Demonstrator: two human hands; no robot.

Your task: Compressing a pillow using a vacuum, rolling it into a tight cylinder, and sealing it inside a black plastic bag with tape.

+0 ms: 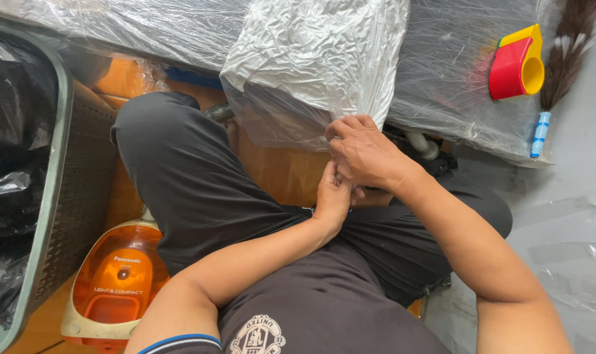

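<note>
Head view: the right hand point(363, 154) pinches the lower edge of the plastic-wrapped white bundle point(314, 59), which hangs directly above it at frame centre. The left hand point(334, 196) sits just below, fingers curled against the right; its grip is hidden.

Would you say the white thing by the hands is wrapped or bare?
Wrapped: the white bundle lies under clear, creased plastic film, which the right hand touches at its lower edge.
</note>
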